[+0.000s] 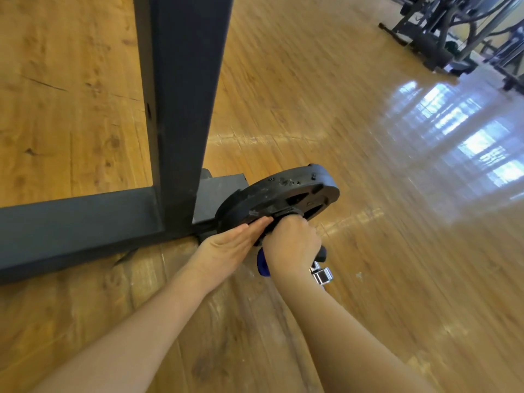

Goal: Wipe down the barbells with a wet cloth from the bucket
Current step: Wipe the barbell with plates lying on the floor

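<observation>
A black weight plate [286,194] sits on a barbell whose chrome end [321,275] sticks out below my right wrist. My left hand [229,245] lies flat with straight fingers against the plate's near face. My right hand [292,242] is curled round the bar sleeve at the plate's hub, with a blue cloth [263,265] bunched under its palm. Most of the cloth and the bar are hidden by my hands. No bucket is in view.
A dark steel rack upright [181,103] and its floor beam [76,222] stand just left of the plate. Glossy wooden floor [368,165] spreads to the right. Gym machines [453,32] stand at the far top right.
</observation>
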### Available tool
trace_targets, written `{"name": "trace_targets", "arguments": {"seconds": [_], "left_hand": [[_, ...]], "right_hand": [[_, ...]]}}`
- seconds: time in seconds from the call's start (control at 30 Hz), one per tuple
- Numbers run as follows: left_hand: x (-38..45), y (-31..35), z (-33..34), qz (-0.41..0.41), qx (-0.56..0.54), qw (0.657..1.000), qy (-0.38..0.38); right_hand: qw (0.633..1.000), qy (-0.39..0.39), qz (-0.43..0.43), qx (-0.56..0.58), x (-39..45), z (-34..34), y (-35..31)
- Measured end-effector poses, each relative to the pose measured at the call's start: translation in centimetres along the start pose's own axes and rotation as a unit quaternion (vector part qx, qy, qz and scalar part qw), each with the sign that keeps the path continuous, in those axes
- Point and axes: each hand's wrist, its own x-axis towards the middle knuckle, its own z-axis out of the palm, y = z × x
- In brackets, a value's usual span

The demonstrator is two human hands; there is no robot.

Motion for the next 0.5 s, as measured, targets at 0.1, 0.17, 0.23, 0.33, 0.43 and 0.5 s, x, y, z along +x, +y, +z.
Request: {"name": "trace_targets", "arguments": {"seconds": [0.1,0.17,0.23,0.33,0.43,0.5], "left_hand": [[0.0,0.1,0.2,-0.005,0.0,1.0,0.004],[-0.1,0.0,0.1,-0.003,-0.005,1.0,-0.006],[-0.2,0.1,0.0,0.0,-0.015,1.0,-0.012],[-0.1,0.1,-0.1,0.0,-0.019,0.999,-0.028],[0.2,-0.2,-0.3,0.005,-0.006,0.999,-0.04],[0.5,-0.3,-0.4,0.008,0.001,1.0,-0.029]], "right_hand": [[1.0,0.009,-0.029,-0.009,-1.8,0.2,2.1],[0.998,-0.006,-0.054,-0.02,-3.7,0.1,4.2],[0.998,-0.024,-0.051,-0.034,-4.6,0.2,4.9],[0.998,-0.031,-0.005,-0.061,-3.7,0.2,3.2],[0.998,-0.035,0.049,-0.024,-1.3,-0.3,1.2],[0.998,-0.021,0.046,-0.023,-0.4,-0.3,0.5]]}}
